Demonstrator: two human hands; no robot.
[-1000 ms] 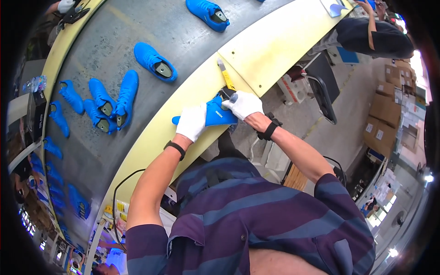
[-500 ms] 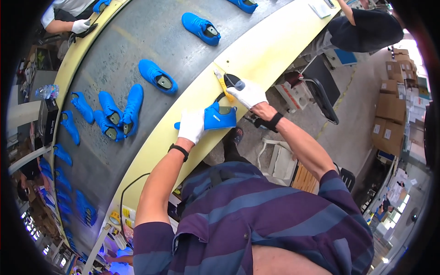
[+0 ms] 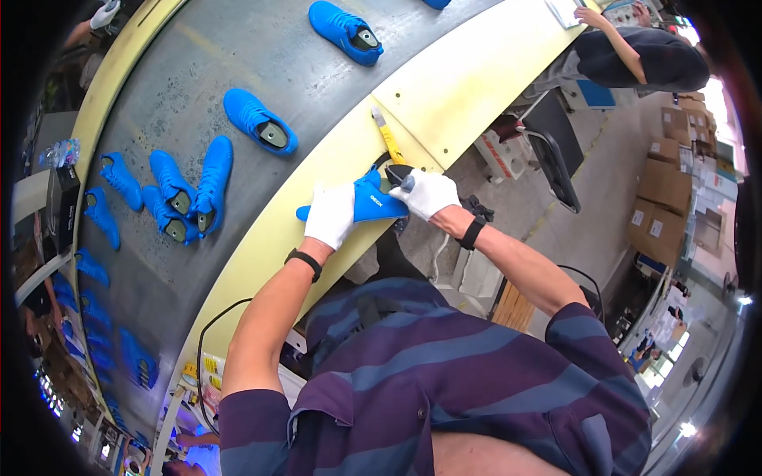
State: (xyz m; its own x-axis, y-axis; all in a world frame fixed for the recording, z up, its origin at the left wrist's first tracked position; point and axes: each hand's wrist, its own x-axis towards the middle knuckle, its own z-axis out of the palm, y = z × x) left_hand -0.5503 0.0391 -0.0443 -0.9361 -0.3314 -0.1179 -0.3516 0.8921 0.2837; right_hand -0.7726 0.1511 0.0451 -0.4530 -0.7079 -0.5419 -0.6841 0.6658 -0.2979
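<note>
A bright blue sneaker (image 3: 376,205) lies on its side over the cream ledge near my body, its toe pointing left. My left hand (image 3: 330,213), in a white glove, is wrapped round the middle of this shoe and hides much of it. My right hand (image 3: 429,194), also gloved, grips a black rounded object (image 3: 398,172) against the shoe's heel and opening; its exact kind is hard to make out. Just beyond lies a yellow utility knife (image 3: 386,133) on the ledge.
Several blue sneakers, one of them a single shoe (image 3: 260,121), rest on the grey conveyor belt (image 3: 262,55) beyond the ledge (image 3: 270,262). A black cable (image 3: 208,341) loops at the lower left. A co-worker (image 3: 635,59) is at the far right, near a black chair (image 3: 556,151) and stacked cartons (image 3: 659,198).
My right hand has come down and left with the black object, from beside the utility knife to the sneaker's heel. The left hand still holds the shoe. Shoes on the belt appear shifted slightly left.
</note>
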